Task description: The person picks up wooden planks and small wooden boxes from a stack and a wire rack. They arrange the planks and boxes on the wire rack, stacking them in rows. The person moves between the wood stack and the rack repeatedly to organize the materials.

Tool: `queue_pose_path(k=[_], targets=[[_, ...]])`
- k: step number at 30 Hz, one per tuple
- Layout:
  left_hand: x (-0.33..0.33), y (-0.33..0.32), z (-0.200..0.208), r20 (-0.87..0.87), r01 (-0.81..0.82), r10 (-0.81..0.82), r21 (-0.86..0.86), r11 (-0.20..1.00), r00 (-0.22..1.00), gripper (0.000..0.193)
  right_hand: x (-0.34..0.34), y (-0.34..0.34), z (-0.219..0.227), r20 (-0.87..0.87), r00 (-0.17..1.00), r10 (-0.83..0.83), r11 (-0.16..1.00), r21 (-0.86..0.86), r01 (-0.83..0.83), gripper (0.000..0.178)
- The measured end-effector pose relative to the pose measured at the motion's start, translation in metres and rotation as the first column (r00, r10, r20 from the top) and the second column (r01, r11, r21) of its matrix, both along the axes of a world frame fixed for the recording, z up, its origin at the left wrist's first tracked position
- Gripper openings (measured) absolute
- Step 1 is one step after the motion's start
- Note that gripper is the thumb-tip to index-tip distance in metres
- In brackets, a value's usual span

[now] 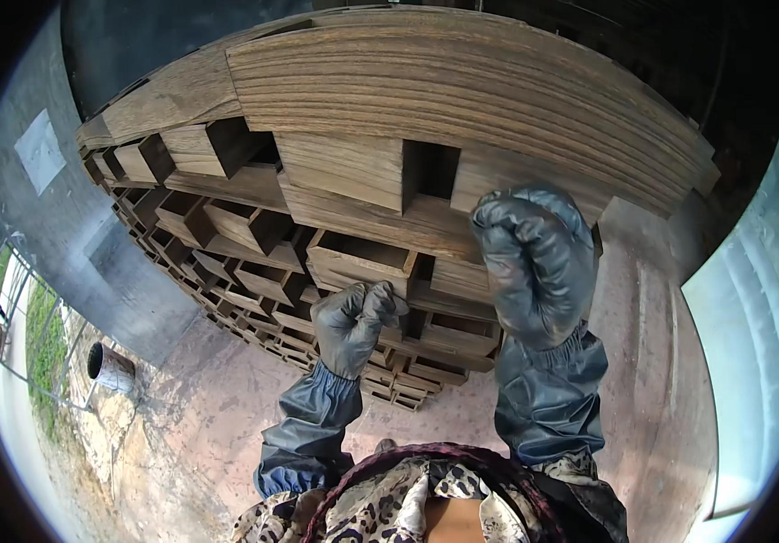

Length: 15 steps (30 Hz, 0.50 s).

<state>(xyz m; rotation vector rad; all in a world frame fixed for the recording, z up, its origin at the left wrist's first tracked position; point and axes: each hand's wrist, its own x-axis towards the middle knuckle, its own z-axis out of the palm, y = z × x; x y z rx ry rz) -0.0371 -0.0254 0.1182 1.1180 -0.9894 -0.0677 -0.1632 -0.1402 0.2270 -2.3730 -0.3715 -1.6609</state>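
Note:
A tall stack of brown wooden boards fills the middle, laid in layers with short box-like pieces and dark gaps between them. My left hand, in a dark grey glove, is closed just below a box-like wooden piece. Its fingertips overlap the lower edge of that piece in the picture; whether they touch it I cannot tell. Higher and to the right, my right hand, gloved alike, is curled into a fist in front of the stack's right part. Whatever either hand may hold is hidden by the fingers.
Pinkish, stained floor runs around the stack. At the left stand a grey wall panel and a bucket-like container, with grass beyond a railing. A pale, sheet-like surface curves along the right side.

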Motion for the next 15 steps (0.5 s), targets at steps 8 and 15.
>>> queue_pose_path(k=[8, 15], targets=[[0.01, -0.005, -0.006, -0.118, 0.137, -0.148, -0.099, 0.986, 0.982, 0.027, -0.051, 0.006, -0.045, 0.02, 0.754, 0.657, 0.593, 0.604, -0.533, 0.015], [0.004, -0.004, -0.003, -0.115, 0.103, -0.096, 0.062, 0.993, 0.989, 0.03, -0.057, 0.011, -0.182, -0.651, 0.399, 0.646, 0.763, 0.547, -0.344, 0.012]])
